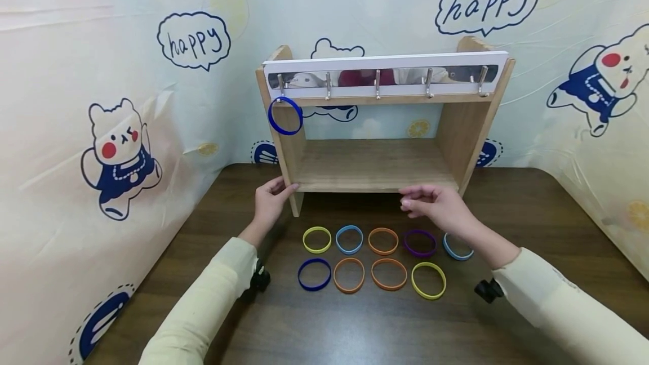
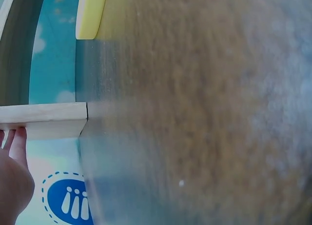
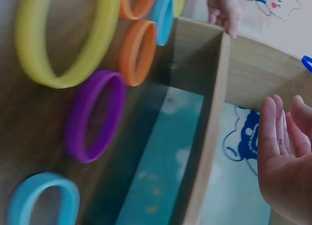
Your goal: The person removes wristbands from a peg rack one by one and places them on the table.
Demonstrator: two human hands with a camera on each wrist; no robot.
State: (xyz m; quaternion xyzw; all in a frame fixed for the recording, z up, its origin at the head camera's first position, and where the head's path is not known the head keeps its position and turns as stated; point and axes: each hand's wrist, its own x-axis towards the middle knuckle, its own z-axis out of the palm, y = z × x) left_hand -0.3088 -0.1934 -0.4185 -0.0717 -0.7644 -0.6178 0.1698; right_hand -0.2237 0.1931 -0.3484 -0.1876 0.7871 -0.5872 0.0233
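Observation:
A wooden shelf (image 1: 375, 165) with a white-edged strip of hooks (image 1: 377, 84) stands at the back of the table. From the leftmost hook hangs a dark blue wristband (image 1: 285, 131). My left hand (image 1: 270, 201) touches the outer side and front edge of the shelf's left panel; in the left wrist view its fingers (image 2: 19, 144) lie straight against that panel. My right hand (image 1: 438, 207) hovers before the shelf board's right half, its fingers extended and holding nothing. Below it on the table lie a purple wristband (image 1: 420, 254) and a light blue wristband (image 1: 458, 256), partly hidden by the right forearm.
Two rows of wristbands lie on the brown table (image 1: 375, 331): among them a yellow wristband (image 1: 317, 252), an orange wristband (image 1: 389, 288) and a dark blue wristband (image 1: 314, 288). Printed cloth (image 1: 213, 106) surrounds the table at the back and sides.

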